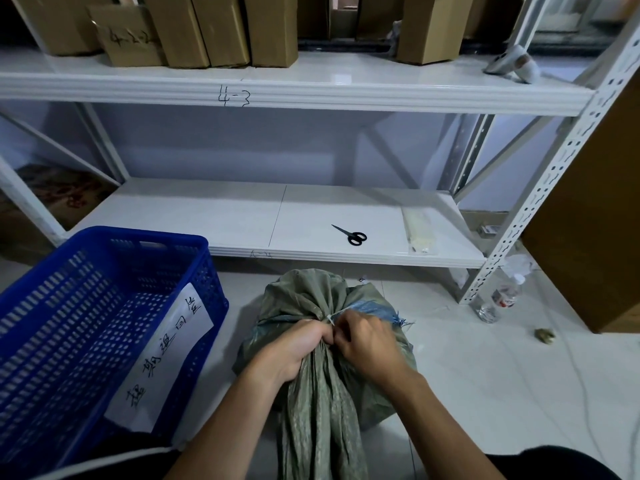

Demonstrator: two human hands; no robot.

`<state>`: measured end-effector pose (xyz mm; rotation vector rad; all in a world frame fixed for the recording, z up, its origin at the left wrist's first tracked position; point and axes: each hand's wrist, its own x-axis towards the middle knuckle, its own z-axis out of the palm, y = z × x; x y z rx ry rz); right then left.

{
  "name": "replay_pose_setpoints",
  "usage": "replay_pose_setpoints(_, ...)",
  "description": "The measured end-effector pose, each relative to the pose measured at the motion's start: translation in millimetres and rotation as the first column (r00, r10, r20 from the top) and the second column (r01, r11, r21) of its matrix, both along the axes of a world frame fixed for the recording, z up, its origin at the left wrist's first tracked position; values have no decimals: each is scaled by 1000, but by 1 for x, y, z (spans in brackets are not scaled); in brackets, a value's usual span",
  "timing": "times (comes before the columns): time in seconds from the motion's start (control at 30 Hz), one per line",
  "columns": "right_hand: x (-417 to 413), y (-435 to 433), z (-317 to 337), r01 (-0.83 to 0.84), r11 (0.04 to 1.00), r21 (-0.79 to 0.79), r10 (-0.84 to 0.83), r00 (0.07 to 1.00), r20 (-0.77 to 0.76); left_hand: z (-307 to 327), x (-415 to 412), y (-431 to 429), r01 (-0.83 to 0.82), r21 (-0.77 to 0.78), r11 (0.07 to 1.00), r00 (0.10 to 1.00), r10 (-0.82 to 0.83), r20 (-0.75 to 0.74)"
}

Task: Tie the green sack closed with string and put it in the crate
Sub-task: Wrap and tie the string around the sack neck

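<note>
The green woven sack (pixel 304 296) sits on the tiled floor in front of me, its mouth gathered into a long neck that runs toward the camera. My left hand (pixel 294 348) is clenched around that gathered neck. My right hand (pixel 367 341) pinches a thin white string (pixel 330 318) wound around the neck right beside the left hand's knuckles. A frayed blue strip (pixel 377 310) of the sack sticks out behind the right hand. The blue plastic crate (pixel 104 317) stands on the floor to the left, with a white handwritten label on its near wall.
A white metal shelf unit stands behind the sack. Black scissors (pixel 351 235) and a pale packet (pixel 417 230) lie on its lowest shelf (pixel 207 216). Cardboard boxes (pixel 221 29) fill the upper shelf. A plastic bottle (pixel 507 294) and a brown cabinet (pixel 595 216) are at the right.
</note>
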<state>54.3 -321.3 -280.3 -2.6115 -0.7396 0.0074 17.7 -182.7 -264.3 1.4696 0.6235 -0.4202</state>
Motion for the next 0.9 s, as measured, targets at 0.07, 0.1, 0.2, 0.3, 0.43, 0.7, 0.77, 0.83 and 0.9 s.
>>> replay_pose_setpoints(0.07, -2, 1, -7, 1, 1000, -8, -1, 998, 65, 1, 0, 0, -23, -32, 999, 999, 22, -36)
replay_pose_setpoints(0.1, -3, 0, -10, -8, 1000, -4, 8, 996, 94, 2, 0, 1, -36, -55, 998, 998, 34, -44)
replay_pose_setpoints(0.2, -8, -2, -12, -14, 1000, 14, 12, 993, 121, -1, 4, 0, -123, -191, 974, 991, 112, -68)
replay_pose_setpoints(0.3, -6, -3, -7, 4, 999, 48, -5, 999, 36, -6, 7, -2, -192, -224, 955, 979, 172, -106)
replay_pose_setpoints(0.43, -5, 0, 6, 198, 950, 240, -131, 954, -268, -9, 8, -7, -208, -268, 941, 974, 174, -144)
replay_pose_setpoints(0.7, 9, 12, -1, 272, 915, 299, -136, 904, -407, -12, 7, -10, -174, -269, 947, 979, 136, -154)
replay_pose_setpoints(0.77, 9, 12, 0, 239, 931, 275, -123, 916, -382, -13, 7, -10, -184, -245, 952, 978, 153, -140)
replay_pose_setpoints(0.83, 12, 10, -2, 228, 941, 249, -114, 910, -399, -19, 9, -10, -187, -215, 959, 979, 165, -117)
replay_pose_setpoints(0.9, 17, 6, -2, 257, 926, 276, -106, 879, -464, -22, 10, -11, -198, -215, 956, 979, 183, -84)
